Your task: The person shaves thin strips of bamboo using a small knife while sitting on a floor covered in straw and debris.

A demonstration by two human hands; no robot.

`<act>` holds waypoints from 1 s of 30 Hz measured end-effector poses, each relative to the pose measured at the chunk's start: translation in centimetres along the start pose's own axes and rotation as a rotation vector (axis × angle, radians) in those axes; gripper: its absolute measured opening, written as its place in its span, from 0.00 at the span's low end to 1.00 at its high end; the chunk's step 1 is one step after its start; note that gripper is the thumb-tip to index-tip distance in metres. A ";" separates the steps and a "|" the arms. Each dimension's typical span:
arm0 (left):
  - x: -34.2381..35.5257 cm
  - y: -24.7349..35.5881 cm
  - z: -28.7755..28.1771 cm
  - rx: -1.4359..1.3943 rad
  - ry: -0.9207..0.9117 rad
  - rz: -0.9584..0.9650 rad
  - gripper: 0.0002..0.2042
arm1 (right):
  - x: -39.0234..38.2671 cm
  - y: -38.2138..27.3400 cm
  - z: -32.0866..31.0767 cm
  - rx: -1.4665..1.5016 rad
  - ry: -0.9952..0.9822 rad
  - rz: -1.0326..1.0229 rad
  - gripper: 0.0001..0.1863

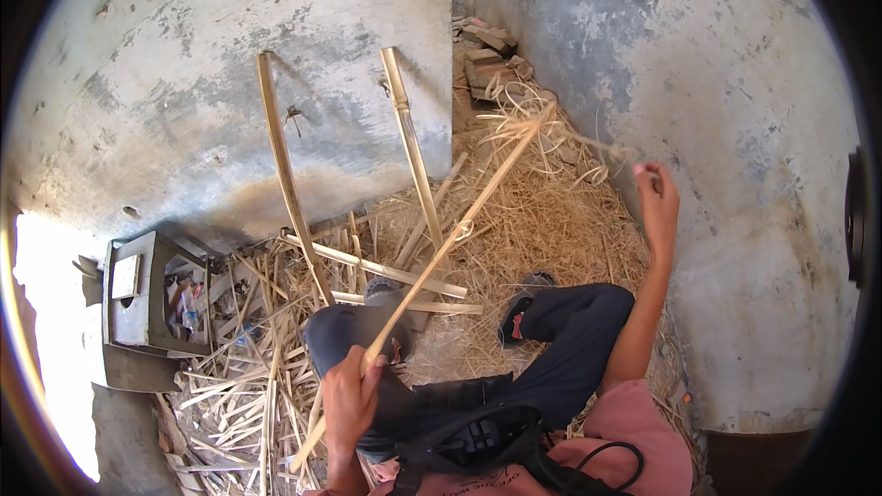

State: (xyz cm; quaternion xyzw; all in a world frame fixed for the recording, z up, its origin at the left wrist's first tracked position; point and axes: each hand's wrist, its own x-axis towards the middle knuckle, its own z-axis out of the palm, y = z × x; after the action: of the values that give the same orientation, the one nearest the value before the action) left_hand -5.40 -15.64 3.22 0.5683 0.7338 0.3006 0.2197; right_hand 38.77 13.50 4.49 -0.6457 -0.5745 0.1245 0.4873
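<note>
My left hand (349,397) is closed around the lower part of a long bamboo strip (432,266). The pale strip slants up and away to the right, over my left leg. At its far tip lies a tangle of thin curled shavings (524,124). My right hand (658,197) is raised near the right wall, with fingers bent and tips close together. A blurred wisp of shaving (611,149) runs from the strip's far end toward those fingertips. I cannot make out whether the fingers pinch it.
Two split bamboo lengths (280,161) (411,133) lean on the left wall. Cut strips (230,413) lie heaped at left, beside a worn box-like stand (138,289). Fine shavings (579,230) cover the floor ahead. Bricks (487,64) are piled in the far corner.
</note>
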 end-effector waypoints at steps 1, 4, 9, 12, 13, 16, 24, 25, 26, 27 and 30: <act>0.0 -0.2 -0.7 0.033 -0.005 -0.009 0.20 | 0.0 0.5 -0.4 -0.106 -0.126 0.059 0.27; -0.3 -2.1 -2.1 0.151 -0.064 -0.073 0.19 | -0.6 0.9 -1.6 -0.371 -0.451 0.181 0.28; -0.8 -5.1 -3.8 0.007 -0.298 -0.088 0.21 | -0.8 2.0 -4.1 -0.063 -0.661 0.103 0.24; -1.6 -7.4 -5.4 -0.157 -0.339 -0.230 0.23 | 0.5 3.4 -5.0 -0.038 -0.370 0.175 0.20; -2.1 -7.9 -5.8 -0.198 -0.325 -0.290 0.24 | 1.0 4.6 -5.1 0.084 -0.263 0.230 0.20; -2.9 -8.5 -6.6 -0.344 -0.294 -0.335 0.25 | 1.8 6.6 -5.1 0.358 -0.012 0.328 0.19; -1.3 -5.3 -2.3 -0.683 -0.746 -0.219 0.22 | -6.2 -7.2 0.3 0.518 -0.442 0.107 0.26; -1.3 -5.6 -1.7 -0.679 -0.768 -0.190 0.30 | -7.1 -8.5 1.0 0.518 -0.572 0.057 0.26; -1.1 -5.8 -1.1 -0.693 -0.775 -0.186 0.30 | -7.9 -9.9 1.5 0.515 -0.697 0.004 0.28; -0.9 -6.0 -0.5 -0.707 -0.784 -0.183 0.30 | -8.7 -11.4 2.4 0.529 -0.766 -0.067 0.29; -0.9 -6.5 0.4 -0.732 -0.822 -0.197 0.30 | -9.9 -13.3 4.2 0.612 -0.785 0.006 0.31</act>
State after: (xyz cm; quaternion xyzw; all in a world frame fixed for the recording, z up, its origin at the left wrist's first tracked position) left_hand -9.45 -17.57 -1.58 0.4539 0.4852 0.2675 0.6978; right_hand 24.43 5.18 8.70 -0.3791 -0.6499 0.5224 0.4012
